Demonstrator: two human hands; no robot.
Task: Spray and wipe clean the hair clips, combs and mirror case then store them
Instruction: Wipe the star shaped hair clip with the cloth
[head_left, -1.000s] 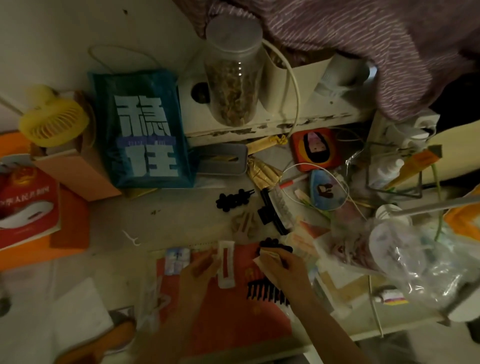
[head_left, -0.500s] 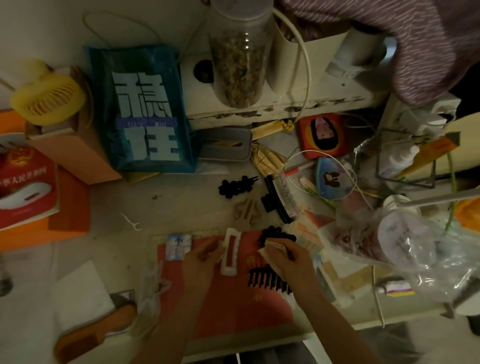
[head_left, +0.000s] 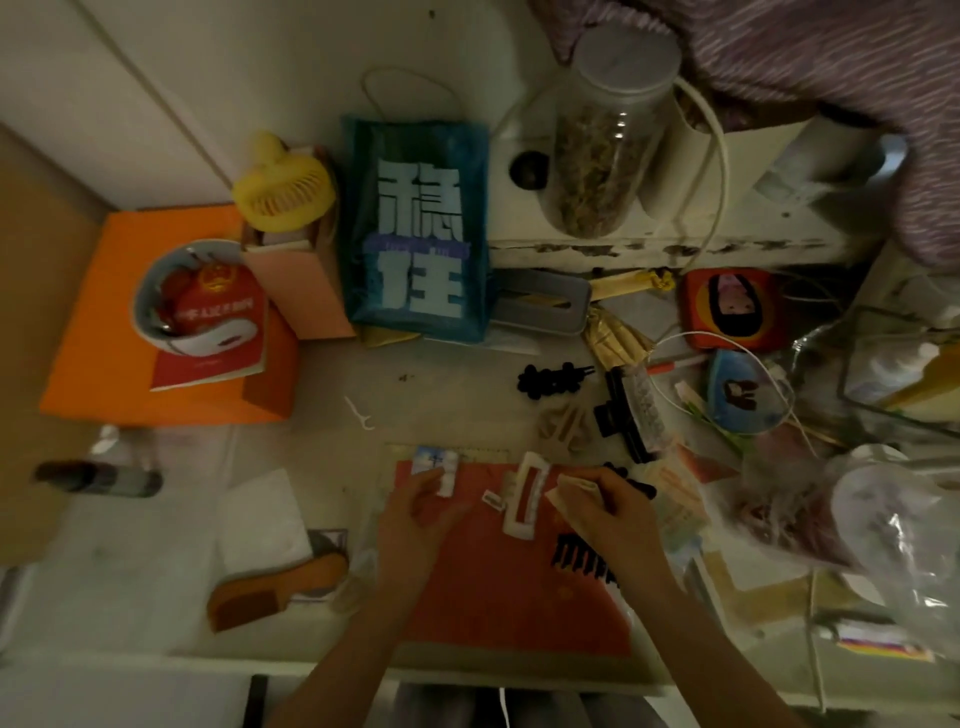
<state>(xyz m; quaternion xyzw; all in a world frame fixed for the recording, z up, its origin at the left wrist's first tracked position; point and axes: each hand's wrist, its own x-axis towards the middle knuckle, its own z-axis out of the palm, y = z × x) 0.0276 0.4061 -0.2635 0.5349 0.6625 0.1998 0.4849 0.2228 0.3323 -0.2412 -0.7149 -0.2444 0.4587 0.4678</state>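
A white rectangular hair clip (head_left: 523, 498) lies on the red mat (head_left: 498, 597), between my two hands. My right hand (head_left: 605, 506) pinches a folded tissue (head_left: 567, 491) right beside the clip. My left hand (head_left: 415, 514) hovers left of the clip with loosely curled fingers, holding nothing, its fingertips near a small blue-white packet (head_left: 435, 464). A black comb (head_left: 582, 558) lies under my right wrist. More clips lie behind: a black one (head_left: 550, 379), a beige one (head_left: 563, 428) and a black claw clip (head_left: 623, 415). A red mirror case (head_left: 732, 306) and a blue case (head_left: 743, 397) sit at the right.
An orange wooden comb (head_left: 275, 587) and a white tissue (head_left: 260, 519) lie at the left front. A dark bottle (head_left: 98, 478) lies on its side at the far left. A blue bag (head_left: 418, 234), a jar (head_left: 602, 135) and plastic bags (head_left: 831, 509) crowd the back and right.
My left hand has let go of the white clip and drawn back to the left. The clip now lies on the red mat. My right hand still holds the tissue.
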